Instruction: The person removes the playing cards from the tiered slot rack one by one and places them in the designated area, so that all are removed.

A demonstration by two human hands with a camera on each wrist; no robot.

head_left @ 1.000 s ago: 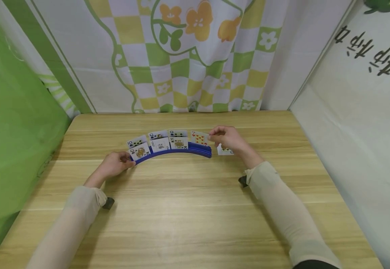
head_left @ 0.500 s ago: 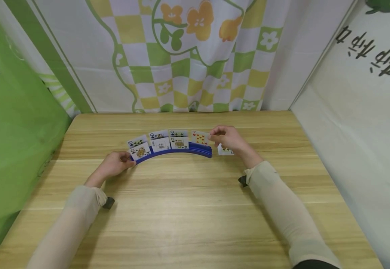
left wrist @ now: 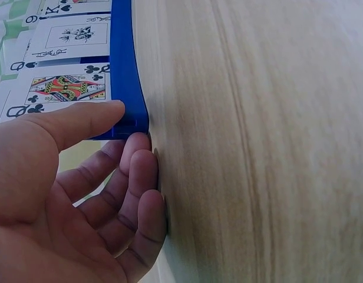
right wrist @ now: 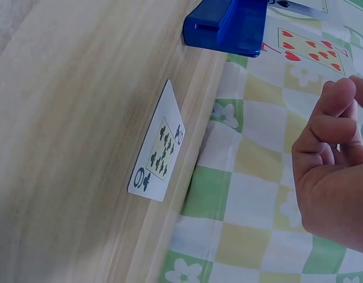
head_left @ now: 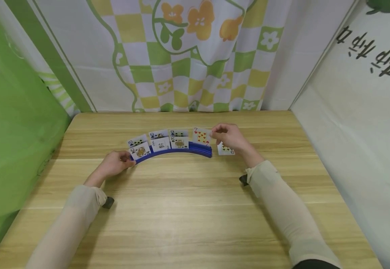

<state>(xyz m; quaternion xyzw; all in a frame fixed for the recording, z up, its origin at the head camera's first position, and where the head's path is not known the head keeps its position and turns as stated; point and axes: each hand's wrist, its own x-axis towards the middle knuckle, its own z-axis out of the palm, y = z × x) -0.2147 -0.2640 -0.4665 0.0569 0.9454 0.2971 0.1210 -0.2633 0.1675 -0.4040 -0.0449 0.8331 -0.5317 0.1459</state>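
Note:
A curved blue card holder [head_left: 200, 150] stands on the table with playing cards upright in two rows. My left hand [head_left: 113, 164] grips its left end, thumb [left wrist: 99, 116] pressed on the front beside the queen of clubs [left wrist: 66, 87]. My right hand [head_left: 229, 135] pinches the seven of hearts [head_left: 201, 136] by its right edge, over the holder's right end. In the right wrist view the seven's face [right wrist: 311, 50] shows just past the blue end. Below that hand, a clubs card [right wrist: 157, 150] lies face up on the table.
The holder's front row has a joker [head_left: 160, 144] and a king [head_left: 179, 142]; a ten [head_left: 137, 141], a queen [head_left: 158, 134] and a nine [head_left: 178, 133] stand behind. A checked curtain [head_left: 195, 74] hangs at the table's [head_left: 188, 209] far edge.
My right hand has risen slightly with the seven of hearts, whose lower corner now shows above the holder. More of the clubs card is uncovered. The left hand keeps its place.

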